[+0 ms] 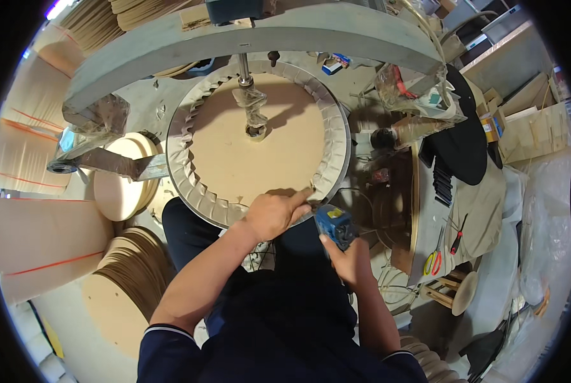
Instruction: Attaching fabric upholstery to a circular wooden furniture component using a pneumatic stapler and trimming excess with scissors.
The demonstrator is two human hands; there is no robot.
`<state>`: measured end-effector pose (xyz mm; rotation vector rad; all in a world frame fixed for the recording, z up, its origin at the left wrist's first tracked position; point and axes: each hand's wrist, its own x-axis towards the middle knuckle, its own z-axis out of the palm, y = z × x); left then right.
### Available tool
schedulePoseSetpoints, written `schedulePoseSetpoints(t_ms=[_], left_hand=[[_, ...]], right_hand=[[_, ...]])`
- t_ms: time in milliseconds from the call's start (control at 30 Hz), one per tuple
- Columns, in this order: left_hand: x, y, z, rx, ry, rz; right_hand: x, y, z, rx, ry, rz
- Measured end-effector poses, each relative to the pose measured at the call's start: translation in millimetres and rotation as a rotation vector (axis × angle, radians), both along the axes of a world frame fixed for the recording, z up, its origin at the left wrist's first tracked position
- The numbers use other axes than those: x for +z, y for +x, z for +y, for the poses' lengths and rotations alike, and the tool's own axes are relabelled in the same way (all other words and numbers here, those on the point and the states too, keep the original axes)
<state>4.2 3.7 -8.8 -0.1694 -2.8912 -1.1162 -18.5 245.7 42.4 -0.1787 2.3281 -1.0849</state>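
Presses with the left hand (269, 216) on the pleated cloth (335, 121), at the near right edge of a round fibreboard disc (266, 169), index finger stretched, other fingers partly curled; hard to say about any pinch of cloth under the fingertips. Grips firmly with the right hand (352, 255) a blue handheld power tool (336, 226), fingers closed around, thumb along the side, just outside the metal-looking rim (347, 143); not clear about contact with this rim. Contains, inside this shallow round rim, the disc and the cloth, folded inward over the board in small pleats all around. Stands upright over the centre of the disc, under a curved grey beam (253, 32): a metal rod (244, 70) with clear plastic wrapped on its lower part. Lies beyond the rim, on the floor: a small blue-and-white printed box (334, 62), with contents not visible. Shows at the right another small box (491, 127), orange and blue, also with contents hidden. Bears on the tool a yellow label (334, 212), too small for reading. Rest on the right-hand table (477, 210): scissors (433, 260) with yellow and red handles, a screwdriver (456, 242) with red and black handle, and black strips (443, 185) in a row.
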Motion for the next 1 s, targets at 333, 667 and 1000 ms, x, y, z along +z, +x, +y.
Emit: schedulePoseSetpoints(t_ms=[333, 667, 1000], left_hand=[[8.4, -8.5, -31.8, -0.230, 0.015, -0.229], [-15.6, -6.0, -33.2, -0.050, 0.099, -0.124], [-8.1, 4.0, -32.7, -0.249, -0.008, -0.117]], right_hand=[[5.1, 9.1, 3.1, 0.017, -0.111, -0.054], [10.7, 7.0, -10.1, 0.035, -0.033, -0.145], [8.9, 8.9, -0.5, 0.056, -0.094, -0.024]])
